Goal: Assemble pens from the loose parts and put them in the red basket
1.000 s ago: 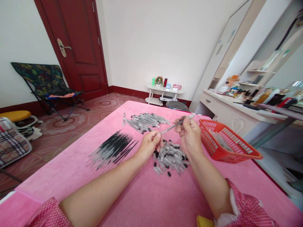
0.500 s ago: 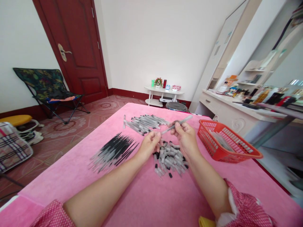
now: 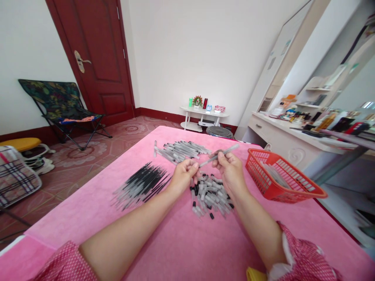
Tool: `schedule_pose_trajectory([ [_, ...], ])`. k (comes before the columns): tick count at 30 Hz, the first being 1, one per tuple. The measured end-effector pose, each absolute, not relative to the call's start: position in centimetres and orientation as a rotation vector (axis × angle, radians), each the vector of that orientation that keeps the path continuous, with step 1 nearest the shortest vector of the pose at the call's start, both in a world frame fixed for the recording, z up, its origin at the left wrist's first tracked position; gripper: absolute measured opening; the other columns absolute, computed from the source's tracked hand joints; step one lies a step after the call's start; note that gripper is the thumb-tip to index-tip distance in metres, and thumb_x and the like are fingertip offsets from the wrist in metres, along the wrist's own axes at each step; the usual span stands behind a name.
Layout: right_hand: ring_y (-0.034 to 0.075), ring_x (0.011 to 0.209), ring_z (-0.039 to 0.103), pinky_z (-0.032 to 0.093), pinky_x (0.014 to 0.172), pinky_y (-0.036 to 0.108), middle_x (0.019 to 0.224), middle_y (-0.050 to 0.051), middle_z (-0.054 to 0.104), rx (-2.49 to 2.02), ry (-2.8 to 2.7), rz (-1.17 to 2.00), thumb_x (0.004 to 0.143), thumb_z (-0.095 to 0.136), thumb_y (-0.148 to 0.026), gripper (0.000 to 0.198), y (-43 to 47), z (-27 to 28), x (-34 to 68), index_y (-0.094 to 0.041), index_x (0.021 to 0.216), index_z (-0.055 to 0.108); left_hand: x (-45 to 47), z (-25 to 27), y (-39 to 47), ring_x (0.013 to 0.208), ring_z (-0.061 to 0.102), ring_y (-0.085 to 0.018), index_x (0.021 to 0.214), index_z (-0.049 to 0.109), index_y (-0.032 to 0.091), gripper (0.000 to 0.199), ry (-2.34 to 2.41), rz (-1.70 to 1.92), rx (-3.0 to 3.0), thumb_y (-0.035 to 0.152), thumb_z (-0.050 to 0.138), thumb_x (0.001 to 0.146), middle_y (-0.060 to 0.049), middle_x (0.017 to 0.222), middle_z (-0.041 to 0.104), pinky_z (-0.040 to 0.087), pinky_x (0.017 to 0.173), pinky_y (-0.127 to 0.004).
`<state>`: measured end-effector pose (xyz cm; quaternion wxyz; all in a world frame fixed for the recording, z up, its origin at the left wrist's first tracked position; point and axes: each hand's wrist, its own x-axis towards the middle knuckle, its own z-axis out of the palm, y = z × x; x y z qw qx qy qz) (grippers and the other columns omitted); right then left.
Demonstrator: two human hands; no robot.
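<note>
Pink table (image 3: 181, 249) carries red basket (image 3: 283, 179) at right, refills (image 3: 140, 183) at left, barrels (image 3: 180, 150) beyond, caps (image 3: 211, 195) (loose heap) under hands. Right hand (image 3: 231, 171), fingers clamped on pen (image 3: 222, 154) above caps; left hand (image 3: 183, 175) fingers pinched together at its tip.

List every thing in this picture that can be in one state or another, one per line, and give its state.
Right hand: shut on a pen barrel, held tilted above the table.
Left hand: fingers pinched at the barrel's lower end.
Caps: loose heap.
Refills: lying in a bundle.
Barrels: lying in a pile.
Basket: upright, holding a few pens.
Door: closed.
Chair: unfolded.
</note>
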<state>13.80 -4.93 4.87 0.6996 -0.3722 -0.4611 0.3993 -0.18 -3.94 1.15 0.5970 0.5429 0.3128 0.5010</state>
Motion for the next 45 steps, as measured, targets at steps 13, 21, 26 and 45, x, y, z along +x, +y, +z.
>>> schedule_pose_trajectory([
  [13,0.007,0.050,0.050,0.041,0.051,0.021,0.070,0.004,0.065,-0.765,-0.824,0.888,0.071,0.064,-0.024,0.013,-4.3,5.3,15.2,-0.013,0.074,0.058,-1.4,1.0,-2.7,0.034,0.041,-0.006,0.062,0.047,0.015,0.036,0.856,1.024,1.034,0.046,0.050,0.080,0.003,0.044,0.046,0.019,0.035,-0.017],
  [21,0.005,0.047,0.047,0.040,0.049,0.018,0.065,0.004,0.065,-0.708,-0.728,0.884,0.071,0.063,-0.019,0.008,-4.3,6.4,17.0,-0.013,0.071,0.058,-2.7,0.8,-1.4,0.042,0.054,-0.008,0.071,0.056,0.011,0.021,0.775,0.986,0.741,0.024,0.046,0.083,-0.004,0.057,0.060,0.037,0.040,-0.016],
  [26,0.005,0.044,0.045,0.039,0.045,0.018,0.064,0.004,0.065,-0.812,-0.802,0.992,0.069,0.067,-0.025,0.015,-4.6,6.4,16.1,-0.013,0.071,0.058,-2.7,1.3,-1.7,0.050,0.057,-0.010,0.076,0.063,0.009,0.034,0.637,0.857,0.715,0.034,0.042,0.085,-0.009,0.072,0.065,0.040,0.044,-0.018],
  [45,0.005,0.044,0.046,0.039,0.044,0.018,0.062,0.005,0.064,-0.811,-0.744,0.882,0.069,0.065,-0.021,0.011,-3.9,6.5,17.3,-0.013,0.068,0.058,-12.1,1.8,-2.8,0.041,0.038,-0.010,0.048,0.064,0.015,0.030,1.518,0.904,1.666,0.041,0.066,0.063,0.001,0.039,0.048,0.020,0.045,-0.023],
])
